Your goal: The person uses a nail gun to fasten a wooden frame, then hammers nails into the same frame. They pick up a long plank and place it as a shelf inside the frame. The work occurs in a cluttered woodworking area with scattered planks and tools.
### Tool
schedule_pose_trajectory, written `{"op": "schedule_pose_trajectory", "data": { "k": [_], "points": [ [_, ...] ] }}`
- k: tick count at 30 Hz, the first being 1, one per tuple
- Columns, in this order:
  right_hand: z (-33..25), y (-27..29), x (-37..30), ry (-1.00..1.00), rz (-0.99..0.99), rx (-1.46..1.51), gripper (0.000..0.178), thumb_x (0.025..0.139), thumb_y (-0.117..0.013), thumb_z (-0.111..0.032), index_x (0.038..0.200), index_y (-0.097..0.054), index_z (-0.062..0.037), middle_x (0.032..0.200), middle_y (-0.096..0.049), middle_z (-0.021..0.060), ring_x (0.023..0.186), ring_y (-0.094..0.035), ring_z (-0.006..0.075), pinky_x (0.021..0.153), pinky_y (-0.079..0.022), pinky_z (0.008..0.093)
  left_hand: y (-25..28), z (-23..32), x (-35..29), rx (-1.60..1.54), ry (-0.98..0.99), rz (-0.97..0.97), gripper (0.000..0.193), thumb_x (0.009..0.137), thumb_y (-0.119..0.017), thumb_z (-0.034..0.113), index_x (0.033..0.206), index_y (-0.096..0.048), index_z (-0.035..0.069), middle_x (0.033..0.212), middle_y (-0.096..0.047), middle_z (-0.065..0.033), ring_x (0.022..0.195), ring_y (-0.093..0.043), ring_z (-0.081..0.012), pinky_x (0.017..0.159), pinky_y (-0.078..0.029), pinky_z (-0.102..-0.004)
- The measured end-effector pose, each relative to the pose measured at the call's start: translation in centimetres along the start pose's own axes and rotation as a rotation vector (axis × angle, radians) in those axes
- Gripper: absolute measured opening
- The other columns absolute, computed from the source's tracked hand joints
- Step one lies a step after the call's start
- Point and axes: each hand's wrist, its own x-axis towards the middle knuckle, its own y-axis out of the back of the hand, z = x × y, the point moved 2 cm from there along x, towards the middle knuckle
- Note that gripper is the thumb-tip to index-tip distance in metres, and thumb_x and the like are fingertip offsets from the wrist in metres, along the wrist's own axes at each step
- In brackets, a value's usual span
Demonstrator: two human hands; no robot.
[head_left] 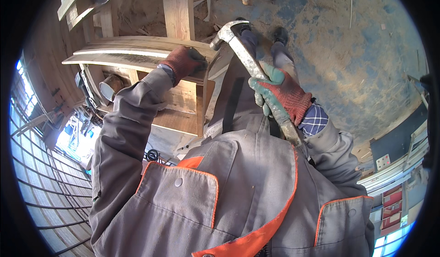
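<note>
One hammer (250, 60) is in play: a claw hammer with a worn, pale metal head and a long scuffed handle, dusty along its length. The right hand (280, 95), in a red knit glove with a green coated palm, is closed tight round the handle about halfway down. The wrist is cocked and the forearm rises from about five o'clock. The hammer's long axis runs from five o'clock up to eleven o'clock, head at the upper end, just right of the wooden frame (151, 50). The left hand (184, 60), in a red glove, lies at ten o'clock from the right hand, its fingers curled over the frame's top board and gripping its edge, with the grey sleeve stretched out straight.
</note>
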Motion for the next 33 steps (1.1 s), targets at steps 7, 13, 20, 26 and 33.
{"op": "schedule_pose_trajectory", "data": {
  "k": [7, 13, 20, 26, 33],
  "points": [
    [-3.1, -0.6, 1.3, 0.074, 0.026, -0.066, 0.057, 0.100, -0.064, -0.017, 0.150, -0.040, -0.0061, 0.083, -0.064, 0.0058, 0.059, -0.061, 0.0149, 0.044, -0.053, 0.0304, 0.5, 1.5, -0.7, 0.060, -0.042, -0.002, 0.019, 0.084, -0.079, 0.020, 0.099, -0.080, 0.008, 0.086, -0.077, -0.0088, 0.077, -0.072, -0.0173, 0.075, -0.056, -0.0329],
    [-4.2, -1.0, 3.1, -0.007, -0.113, -0.176, 0.054, 0.101, -0.063, -0.018, 0.148, -0.042, -0.0033, 0.078, -0.062, 0.0062, 0.055, -0.060, 0.0143, 0.042, -0.051, 0.0303, 0.7, 0.3, -0.2, 0.131, -0.082, 0.016, 0.019, 0.083, -0.079, 0.020, 0.097, -0.080, 0.008, 0.088, -0.077, -0.0106, 0.082, -0.074, -0.0221, 0.077, -0.057, -0.0353],
    [-4.5, -0.1, 3.5, 0.056, -0.043, -0.280, 0.063, 0.100, -0.062, -0.018, 0.155, -0.034, -0.0028, 0.073, -0.061, 0.0066, 0.049, -0.058, 0.0147, 0.042, -0.051, 0.0295, 0.7, -0.2, 0.0, 0.272, -0.010, 0.047, 0.028, 0.080, -0.080, 0.030, 0.098, -0.079, 0.008, 0.091, -0.076, -0.0142, 0.087, -0.073, -0.0309, 0.082, -0.057, -0.0406],
    [-4.7, -0.5, 3.8, 0.042, -0.018, -0.189, 0.065, 0.099, -0.063, -0.016, 0.157, -0.035, -0.0093, 0.078, -0.064, 0.0087, 0.052, -0.059, 0.0141, 0.045, -0.052, 0.0285, 0.6, -0.4, 0.2, 0.232, -0.081, 0.037, 0.023, 0.083, -0.079, 0.024, 0.096, -0.077, 0.006, 0.087, -0.076, -0.0102, 0.078, -0.072, -0.0211, 0.077, -0.057, -0.0358],
    [-3.6, 0.1, 3.1, -0.303, -0.277, -0.036, 0.066, 0.100, -0.062, -0.019, 0.158, -0.033, -0.0109, 0.066, -0.059, 0.0036, 0.048, -0.057, 0.0119, 0.045, -0.051, 0.0292, 2.1, 1.6, -1.9, 0.049, -0.092, 0.129, 0.031, 0.091, -0.076, 0.020, 0.114, -0.072, -0.001, 0.107, -0.075, -0.0108, 0.098, -0.069, -0.0155, 0.089, -0.054, -0.0300]
  ]
}}
